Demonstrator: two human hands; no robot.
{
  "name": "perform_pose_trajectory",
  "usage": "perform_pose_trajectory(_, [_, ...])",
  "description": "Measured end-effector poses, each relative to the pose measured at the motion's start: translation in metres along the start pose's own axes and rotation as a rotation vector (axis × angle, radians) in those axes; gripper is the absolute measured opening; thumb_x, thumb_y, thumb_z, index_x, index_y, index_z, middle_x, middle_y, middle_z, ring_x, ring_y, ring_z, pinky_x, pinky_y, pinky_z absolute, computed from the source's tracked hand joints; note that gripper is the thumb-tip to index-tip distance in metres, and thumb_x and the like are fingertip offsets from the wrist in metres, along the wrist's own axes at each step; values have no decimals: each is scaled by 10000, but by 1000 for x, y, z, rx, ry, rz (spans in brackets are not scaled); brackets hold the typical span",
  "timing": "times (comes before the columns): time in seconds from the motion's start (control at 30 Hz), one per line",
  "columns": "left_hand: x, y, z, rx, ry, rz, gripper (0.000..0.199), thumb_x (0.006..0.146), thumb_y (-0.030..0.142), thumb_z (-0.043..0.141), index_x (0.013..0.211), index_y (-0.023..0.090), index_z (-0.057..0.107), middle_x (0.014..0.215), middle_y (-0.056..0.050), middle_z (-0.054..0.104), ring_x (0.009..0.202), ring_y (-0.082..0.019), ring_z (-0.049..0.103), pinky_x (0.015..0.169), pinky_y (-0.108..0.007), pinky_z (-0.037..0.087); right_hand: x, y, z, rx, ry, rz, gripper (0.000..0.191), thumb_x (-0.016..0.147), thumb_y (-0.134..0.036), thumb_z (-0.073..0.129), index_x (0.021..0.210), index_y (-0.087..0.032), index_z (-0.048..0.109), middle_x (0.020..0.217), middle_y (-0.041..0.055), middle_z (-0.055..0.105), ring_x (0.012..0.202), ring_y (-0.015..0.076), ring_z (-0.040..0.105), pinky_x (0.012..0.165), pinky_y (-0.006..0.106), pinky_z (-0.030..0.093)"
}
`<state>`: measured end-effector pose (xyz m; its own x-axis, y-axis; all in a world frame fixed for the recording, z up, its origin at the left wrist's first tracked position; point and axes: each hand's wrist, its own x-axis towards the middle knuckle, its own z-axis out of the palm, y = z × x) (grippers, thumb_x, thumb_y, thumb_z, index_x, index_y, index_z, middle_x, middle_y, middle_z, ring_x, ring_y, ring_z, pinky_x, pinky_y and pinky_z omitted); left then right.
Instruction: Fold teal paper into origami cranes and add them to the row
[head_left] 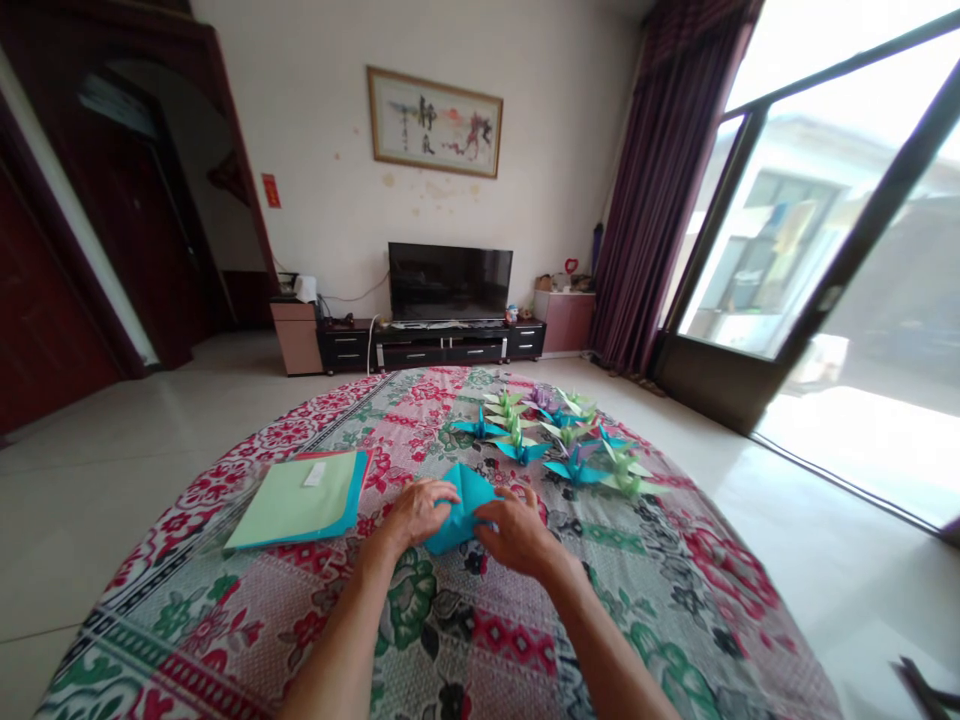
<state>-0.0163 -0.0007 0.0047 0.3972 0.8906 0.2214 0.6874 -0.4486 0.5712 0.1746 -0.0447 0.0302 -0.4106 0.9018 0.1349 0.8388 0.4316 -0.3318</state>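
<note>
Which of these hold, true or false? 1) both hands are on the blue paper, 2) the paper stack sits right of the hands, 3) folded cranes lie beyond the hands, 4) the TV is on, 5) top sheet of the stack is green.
1) True. The left hand and right hand both press on the blue paper on the floral cloth.
2) False. The paper stack lies left of the hands.
3) True. The folded cranes sit farther out, slightly to the right.
4) False. The TV screen is dark.
5) True. The top sheet is light green, with blue sheets showing beneath.
</note>
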Motion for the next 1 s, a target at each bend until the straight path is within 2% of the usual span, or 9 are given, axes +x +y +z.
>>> perform_pose_trajectory(0.1, [-3,0,-8,-123,17,-54,306,817,330,429,882,230,710,951,-30,710,900,-188,627,851,-275,450,6,3,3,-47,63,32,257,830,-269,443,670,-174,620,684,54,652,756,184,584,775,315,328])
perform_pose_trajectory(0.17, [-4,-1,-13,-218,43,-125,400,854,405,361,876,213,711,915,-43,718,873,-194,638,819,-266,457,11,8,6,-32,104,57,282,850,-285,427,669,-166,607,624,41,628,600,133,546,624,247,305])
perform_pose_trajectory(0.23, [-5,-3,-16,-272,58,-165,449,863,442,331,896,201,708,925,-52,716,896,-204,636,821,-263,453,17,12,8,-12,148,70,283,858,-293,425,679,-164,602,614,36,621,552,116,518,548,234,258])
perform_pose_trajectory(0.33, [-5,-8,-14,-281,66,-200,420,788,460,481,1016,165,674,973,-79,702,937,-236,628,803,-275,466,27,18,10,-1,179,94,273,857,-309,436,699,-164,605,629,40,628,564,123,532,524,235,236])
perform_pose_trajectory(0.4, [-3,-10,-10,-254,87,-227,466,727,401,573,1109,140,627,1004,-105,689,966,-240,622,794,-277,474,34,20,11,5,188,114,255,853,-318,449,734,-165,615,662,47,643,605,138,563,536,234,254])
perform_pose_trajectory(0.57, [1,-6,-3,-105,126,-238,443,709,238,566,1145,170,607,882,-73,706,889,-200,640,774,-270,473,43,19,21,60,251,132,233,825,-314,503,948,-157,624,914,95,655,835,179,603,690,228,354])
perform_pose_trajectory(0.67, [1,-1,-4,-30,127,-254,443,705,212,567,1145,188,611,927,-83,706,904,-204,638,787,-268,466,44,17,26,75,278,161,302,812,-323,514,1037,-141,601,1005,126,629,932,203,584,777,251,375])
perform_pose_trajectory(0.83, [0,-1,-5,-44,91,-246,441,722,205,544,1159,195,603,1060,-90,679,982,-207,618,831,-275,461,52,18,25,95,217,298,385,757,-347,545,1076,-138,602,949,133,659,872,230,608,725,274,404])
perform_pose_trajectory(1.0, [-3,-6,-4,-131,79,-181,431,722,217,547,1149,214,609,1074,-63,676,1003,-199,608,856,-278,467,59,28,24,246,134,360,364,671,-379,599,965,-178,673,785,56,680,736,202,608,588,240,385])
